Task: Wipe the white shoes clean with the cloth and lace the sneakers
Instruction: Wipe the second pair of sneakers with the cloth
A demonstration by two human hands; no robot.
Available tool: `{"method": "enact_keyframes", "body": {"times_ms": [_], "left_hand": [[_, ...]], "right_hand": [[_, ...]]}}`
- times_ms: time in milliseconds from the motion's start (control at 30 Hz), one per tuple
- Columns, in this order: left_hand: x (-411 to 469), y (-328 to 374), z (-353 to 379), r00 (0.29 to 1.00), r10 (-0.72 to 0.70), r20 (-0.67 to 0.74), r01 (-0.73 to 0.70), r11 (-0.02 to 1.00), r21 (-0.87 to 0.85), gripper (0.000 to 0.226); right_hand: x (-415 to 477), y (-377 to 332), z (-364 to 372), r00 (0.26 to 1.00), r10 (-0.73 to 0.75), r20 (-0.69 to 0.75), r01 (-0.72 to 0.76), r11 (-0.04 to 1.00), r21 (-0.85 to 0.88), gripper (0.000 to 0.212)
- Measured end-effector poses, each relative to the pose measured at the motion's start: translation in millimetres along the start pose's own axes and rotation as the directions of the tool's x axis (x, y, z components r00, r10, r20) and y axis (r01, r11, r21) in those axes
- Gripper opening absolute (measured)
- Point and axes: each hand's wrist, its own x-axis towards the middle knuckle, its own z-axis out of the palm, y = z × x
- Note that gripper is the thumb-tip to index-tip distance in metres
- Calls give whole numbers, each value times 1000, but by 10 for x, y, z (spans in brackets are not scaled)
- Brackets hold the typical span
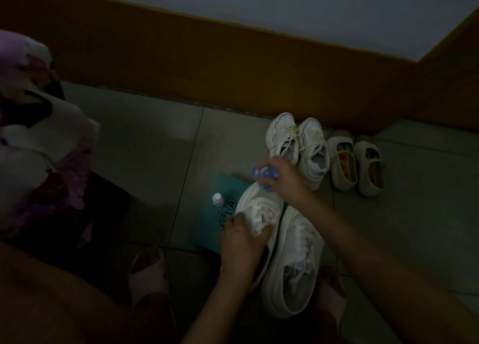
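Note:
Two white platform sneakers lie side by side on the floor. My left hand (242,240) grips the laced middle of the left sneaker (255,203), which rests partly on a teal sheet (220,208). My right hand (281,179) holds a blue-and-white cloth (264,175) against that sneaker's toe. The right sneaker (293,263) lies beside it, laced, untouched. The scene is dim.
A small clear bottle with a white cap (217,199) stands on the teal sheet. Behind are a second pair of white laced sneakers (298,146) and beige flat shoes (356,162) near the brown wall base. Patterned bedding (39,136) hangs at left. Pink slippers (147,273) are on my feet.

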Motion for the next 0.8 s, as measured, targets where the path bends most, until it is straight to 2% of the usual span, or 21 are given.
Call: {"method": "enact_keyframes", "body": {"times_ms": [67, 100, 300, 433, 500, 567, 600, 667, 733, 800], "left_hand": [[13, 9, -4, 1000, -14, 3, 14, 1000, -6, 73], [18, 10, -1, 1000, -26, 3, 26, 1000, -7, 73], [48, 2, 11, 1000, -18, -8, 18, 1000, 13, 65], [47, -1, 3, 1000, -10, 0, 10, 1000, 14, 61], [60, 2, -5, 1000, -8, -4, 8, 999, 40, 58], [76, 6, -14, 1000, 3, -4, -3, 997, 80, 53], [83, 5, -21, 1000, 6, -3, -6, 996, 87, 52], [97, -15, -27, 1000, 8, -2, -7, 997, 79, 51], [101, -38, -41, 1000, 16, 1, -16, 997, 70, 50], [101, -48, -74, 1000, 21, 13, -22, 998, 52, 48]], "right_hand": [[-123, 48, 152, 987, -71, 143, 81, 994, -68, 16], [-148, 84, 204, 986, -86, 144, 101, 990, -100, 16], [-39, 170, 149, 990, -135, -39, 125, 972, -196, 20], [-30, 228, 79, 985, -18, -172, 2, 996, -94, 20], [-44, 184, 113, 994, -23, -106, 17, 998, -58, 19], [-52, 130, 144, 999, -49, 6, 50, 989, -140, 17], [-34, 131, 128, 999, -43, 1, 42, 985, -168, 15], [-2, 202, 54, 993, 5, -117, -22, 989, -146, 13], [-51, 304, -21, 957, 136, -258, -157, 986, -62, 18], [-157, 328, -18, 917, 264, -298, -251, 964, 84, 22]]}}
